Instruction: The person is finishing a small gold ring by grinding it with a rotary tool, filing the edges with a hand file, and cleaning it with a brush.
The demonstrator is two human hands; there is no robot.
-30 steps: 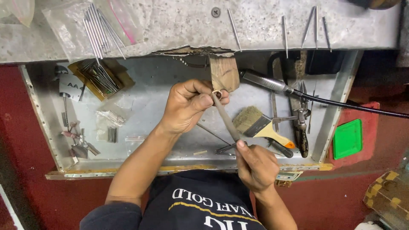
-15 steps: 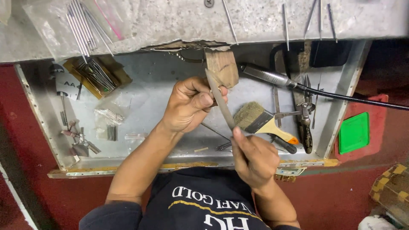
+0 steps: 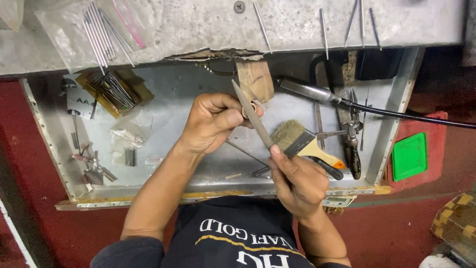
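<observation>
My left hand [image 3: 210, 121] is closed around a small ring-like metal piece [image 3: 246, 110], pressed against a wooden bench peg [image 3: 254, 79] that juts from the worn bench edge. My right hand [image 3: 297, 181] grips the lower end of a long grey metal file [image 3: 253, 116]. The file slants up and to the left, and its blade lies across the small piece at my left fingertips. Both hands are over a shallow metal tray [image 3: 163, 186] below the bench.
In the tray lie a wooden-handled paintbrush [image 3: 302, 144], pliers [image 3: 352, 144], a rotary handpiece [image 3: 310, 92] with black cable, and packets of thin burs [image 3: 111, 89]. Loose needle files [image 3: 99, 32] lie on the bench top. A green lid [image 3: 409, 156] sits to the right.
The file has slid up and to the left across the piece at the peg, its tip now higher. My left hand stays at the peg.
</observation>
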